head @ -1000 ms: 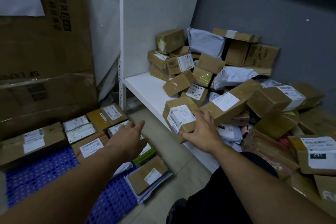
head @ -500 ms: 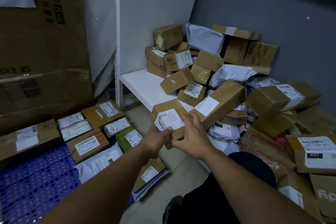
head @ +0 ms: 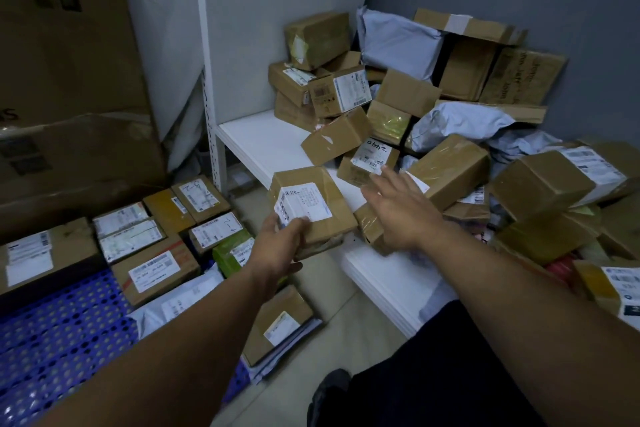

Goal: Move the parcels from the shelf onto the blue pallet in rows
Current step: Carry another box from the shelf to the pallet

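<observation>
So the handoff just happened. Half a second back both hands were on the small brown cardboard box with a white shipping label (head: 311, 208). Now only the left hand (head: 277, 248) has it, thumb pressed on the label's near corner and fingers curled under the bottom edge. The right hand (head: 401, 215) has let go and holds nothing. Its fingers are spread wide, and it hovers just at the box's 3 o'clock, pointing toward the long tape-wrapped brown box (head: 450, 172). Can't tell if it's brushing the little carton underneath.

Where's the box? Pretty much dead centre of the view, tilted, and it looks lifted off the front lip of the white shelf (head: 256, 142). A second ago it was sitting there with only the right hand on it and the left hand still reaching in.

My read: the pick is done for this one and the carry is next. It needs to swing down to 8 o'clock onto the blue perforated plastic pallet (head: 52, 340) and join the rows of labelled parcels (head: 152, 267) already laid there. The free right hand looks lined up to grab another from the jumbled heap of boxes and grey mailer bags (head: 398, 97) at 1 to 2 o'clock. That heap's still big, so there's plenty left to do.
</observation>
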